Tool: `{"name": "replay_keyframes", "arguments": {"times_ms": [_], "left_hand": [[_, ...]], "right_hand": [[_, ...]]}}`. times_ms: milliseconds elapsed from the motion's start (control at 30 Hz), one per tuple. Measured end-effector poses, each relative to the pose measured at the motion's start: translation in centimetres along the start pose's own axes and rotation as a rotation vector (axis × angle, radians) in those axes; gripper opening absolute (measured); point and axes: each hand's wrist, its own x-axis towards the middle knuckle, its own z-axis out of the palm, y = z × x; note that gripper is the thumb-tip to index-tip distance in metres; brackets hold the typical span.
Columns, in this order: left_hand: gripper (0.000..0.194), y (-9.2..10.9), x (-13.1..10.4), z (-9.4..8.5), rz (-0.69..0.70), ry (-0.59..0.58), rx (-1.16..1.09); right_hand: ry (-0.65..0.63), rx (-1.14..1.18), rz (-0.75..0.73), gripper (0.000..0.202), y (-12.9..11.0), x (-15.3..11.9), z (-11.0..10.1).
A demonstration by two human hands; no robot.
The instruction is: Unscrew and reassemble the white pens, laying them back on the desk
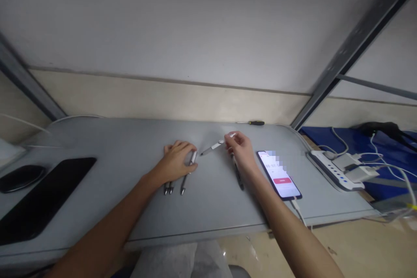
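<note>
My right hand (240, 147) pinches a white pen (217, 144) near one end. The pen's grey, dark-tipped end points left, just above the table, toward my other hand. Low on the table, my left hand (179, 158) curls its thumb and index finger round a second pen (184, 184), whose white part shows between them and whose metallic end points toward me. Beside it, under the same hand, the ends of two more pens (168, 189) stick out; the rest of them is hidden. Below my right wrist lies a dark pen (240, 178), partly covered.
A phone (280, 175) with a lit screen and a charging cable lies to the right, before a power strip (335, 170) with plugs. At the table's back edge is a screwdriver (256, 123). A long black object (48, 200) and a dark oval one (22, 178) lie left.
</note>
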Motion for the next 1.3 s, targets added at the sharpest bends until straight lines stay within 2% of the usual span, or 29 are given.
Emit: {"name": "replay_keyframes", "arguments": {"times_ms": [100,333,567,967,1300], "left_hand": [[0.025,-0.15,0.04,-0.11,0.003,-0.009,0.005],[0.045,-0.32,-0.18,-0.11,-0.001,-0.011,0.048],[0.034,-0.57,-0.15,-0.06,0.007,-0.045,0.031],[0.044,-0.47,-0.12,-0.12,0.011,-0.041,0.017],[0.048,-0.60,-0.16,-0.05,0.044,-0.052,-0.006]], "right_hand": [[-0.021,-0.019,0.005,0.024,-0.27,-0.17,0.25],[-0.019,0.029,0.004,0.023,-0.35,-0.26,0.28],[-0.016,0.023,0.009,0.022,-0.15,-0.21,0.19],[-0.020,0.022,0.011,0.022,-0.37,-0.22,0.25],[-0.023,0.115,0.024,0.022,0.16,0.02,0.07]]}}
